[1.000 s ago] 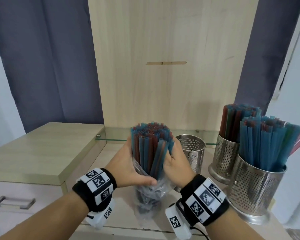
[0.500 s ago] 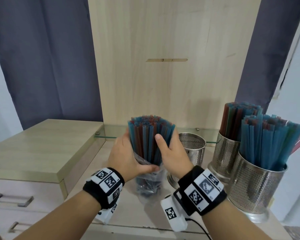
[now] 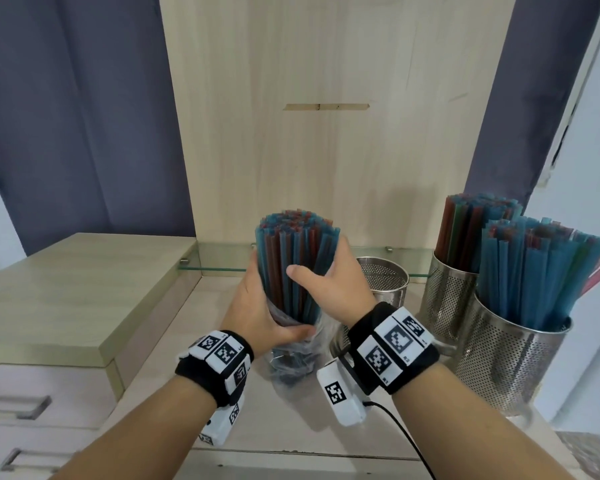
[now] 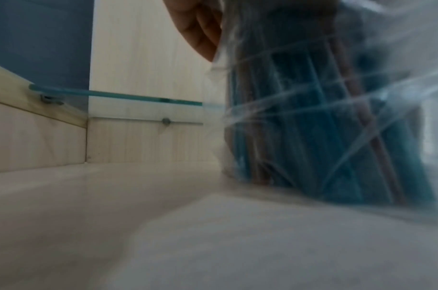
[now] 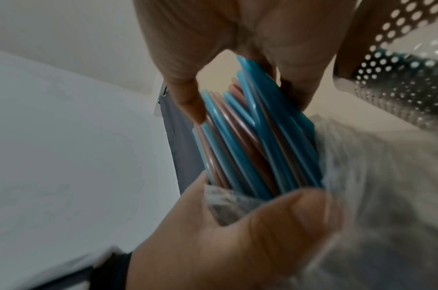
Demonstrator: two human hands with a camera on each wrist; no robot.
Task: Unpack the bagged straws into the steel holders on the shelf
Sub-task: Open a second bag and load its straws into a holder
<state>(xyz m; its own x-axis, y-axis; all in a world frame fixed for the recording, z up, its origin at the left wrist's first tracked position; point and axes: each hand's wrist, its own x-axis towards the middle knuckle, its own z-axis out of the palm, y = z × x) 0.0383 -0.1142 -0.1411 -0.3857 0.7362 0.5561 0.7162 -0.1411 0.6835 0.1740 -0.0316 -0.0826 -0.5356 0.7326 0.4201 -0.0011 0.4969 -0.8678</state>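
A bundle of blue and reddish straws [image 3: 293, 258] stands upright above the shelf [image 3: 187, 327], its lower part still inside a clear plastic bag [image 3: 291, 358]. My left hand [image 3: 264, 313] grips the bag's rim, thumb across the front. My right hand [image 3: 329, 289] is wrapped round the bare straws [image 5: 250, 141] above the bag [image 5: 362, 176], thumb in front. An empty perforated steel holder [image 3: 383, 282] stands just right of my hands. The left wrist view shows the bagged straws [image 4: 312, 127] standing on the shelf.
Two more steel holders [image 3: 447, 299] [image 3: 513, 362] full of straws stand at the right. A glass shelf [image 3: 222, 261] runs along the back panel. A raised wooden cabinet top [image 3: 66, 289] lies to the left, with drawers [image 3: 21, 403] below.
My right hand has closed round the straws and drawn them upward, and the bag has slid lower on the bundle. The left hand keeps hold of the bag.
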